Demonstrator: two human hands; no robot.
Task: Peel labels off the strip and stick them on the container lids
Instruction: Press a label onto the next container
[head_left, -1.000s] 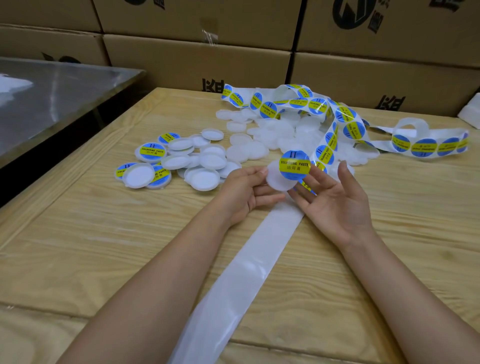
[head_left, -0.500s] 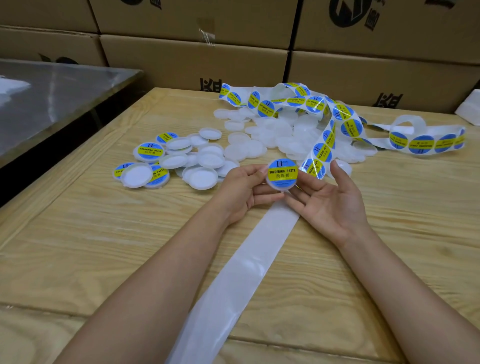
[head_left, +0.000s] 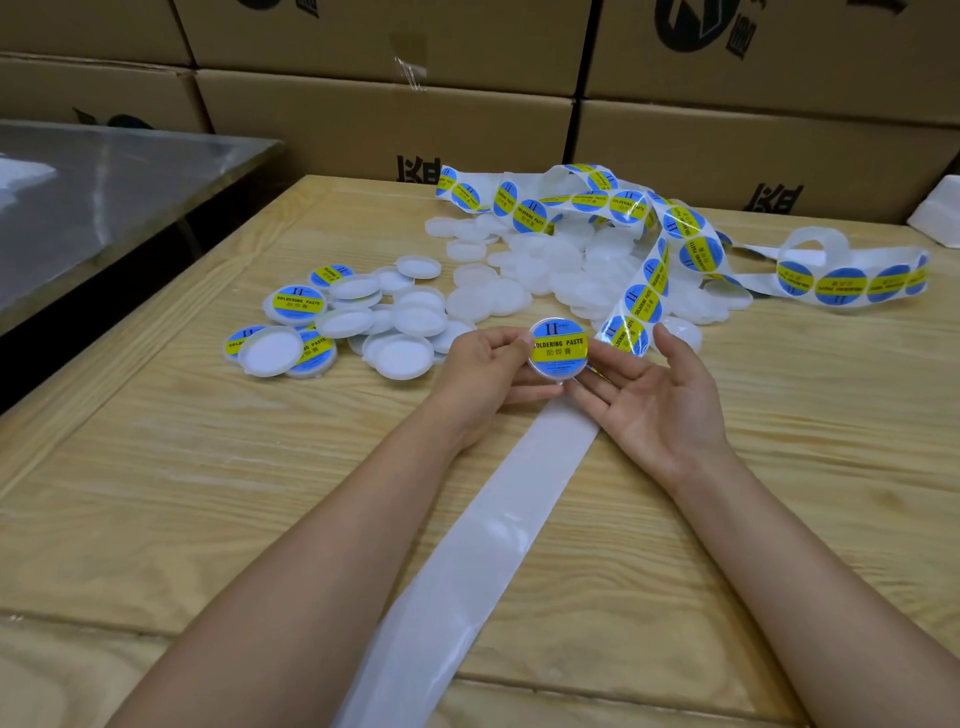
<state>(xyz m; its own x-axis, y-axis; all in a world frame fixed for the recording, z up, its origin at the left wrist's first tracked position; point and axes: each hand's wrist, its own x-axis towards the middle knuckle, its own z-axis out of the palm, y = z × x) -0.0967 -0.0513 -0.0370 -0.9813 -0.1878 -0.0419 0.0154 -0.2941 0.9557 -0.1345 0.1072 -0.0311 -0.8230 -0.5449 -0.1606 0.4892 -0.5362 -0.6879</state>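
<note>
Wood table (head_left: 208, 467), steel bench (head_left: 104, 197) on L, cardboard boxes (head_left: 389, 119) stacked behind. L hand (head_left: 485, 374) pinches labelled lid (head_left: 558, 348) above mid-table. R hand (head_left: 654, 400) flat, palm up, fingertips at lid edge. Label strip (head_left: 644, 296) lies over blank lids (head_left: 545, 265) behind.

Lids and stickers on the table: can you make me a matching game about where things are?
1. labelled lid
2. label strip
3. bare backing
4. finished lids

A. stretched flat toward the near table edge
B. pinched by the left hand
C. heaped left of that hand
D. looped over plain lids

Pairs: 1-B, 2-D, 3-A, 4-C
</note>
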